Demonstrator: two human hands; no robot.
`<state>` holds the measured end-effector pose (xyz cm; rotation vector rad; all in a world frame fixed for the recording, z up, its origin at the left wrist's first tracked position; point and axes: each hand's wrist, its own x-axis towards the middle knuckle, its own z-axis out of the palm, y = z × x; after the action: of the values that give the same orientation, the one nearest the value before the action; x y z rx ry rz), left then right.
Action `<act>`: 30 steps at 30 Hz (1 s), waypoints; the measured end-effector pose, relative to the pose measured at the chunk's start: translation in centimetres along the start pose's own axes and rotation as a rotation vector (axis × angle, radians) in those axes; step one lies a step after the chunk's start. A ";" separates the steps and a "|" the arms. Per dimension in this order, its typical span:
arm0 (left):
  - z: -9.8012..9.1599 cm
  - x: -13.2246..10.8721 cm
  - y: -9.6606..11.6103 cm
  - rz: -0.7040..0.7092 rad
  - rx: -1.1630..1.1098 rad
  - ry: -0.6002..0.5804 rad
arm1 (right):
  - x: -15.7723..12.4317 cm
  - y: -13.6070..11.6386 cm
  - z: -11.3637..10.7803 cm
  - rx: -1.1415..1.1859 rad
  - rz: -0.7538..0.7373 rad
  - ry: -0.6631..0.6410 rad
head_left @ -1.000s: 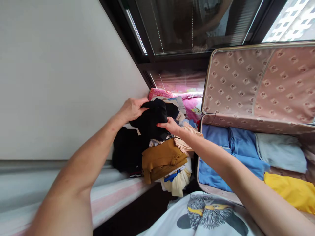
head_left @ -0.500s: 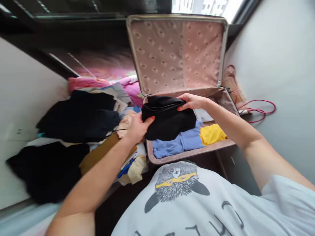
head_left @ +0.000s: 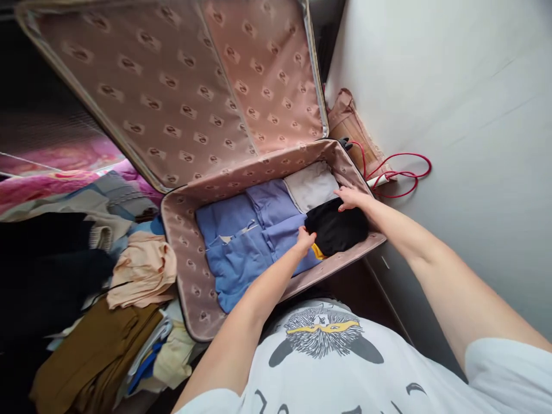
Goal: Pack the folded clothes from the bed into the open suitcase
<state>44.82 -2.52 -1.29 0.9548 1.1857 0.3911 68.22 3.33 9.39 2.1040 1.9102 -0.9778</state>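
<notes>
A folded black garment [head_left: 338,230] lies in the right front corner of the open suitcase [head_left: 190,287], over a yellow cloth [head_left: 318,252] of which only an edge shows. My left hand [head_left: 306,238] pinches the garment's left edge. At its upper right edge, my right hand [head_left: 350,198] grips it with thumb and fingers. Folded blue clothes [head_left: 237,253] fill the left and middle of the case. Behind the black garment sits a folded pale grey cloth [head_left: 313,187].
The suitcase lid [head_left: 185,92] stands upright at the back. To the left are piled clothes, among them a brown garment [head_left: 90,351], a peach one [head_left: 142,267] and dark ones [head_left: 47,282]. A red cord [head_left: 425,164] lies by the right wall [head_left: 466,115].
Both hands have carried the black garment right and down into the case, onto the yellow cloth. The view has turned to the right and tilted.
</notes>
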 end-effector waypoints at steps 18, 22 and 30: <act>5.5 4.0 -6.8 0.446 1.331 -0.208 | -0.3 5.4 17.1 -0.378 0.180 -0.137; 5.5 2.3 -5.2 0.403 1.316 -0.290 | -0.6 5.3 18.4 -0.474 0.194 -0.086; -1.4 -5.5 -1.6 0.421 1.152 -0.255 | -1.4 5.1 18.3 -0.241 0.003 0.196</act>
<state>41.18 -6.67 0.69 2.1943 0.9187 -0.1463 66.31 -8.06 -5.78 2.1250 1.9951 -0.5238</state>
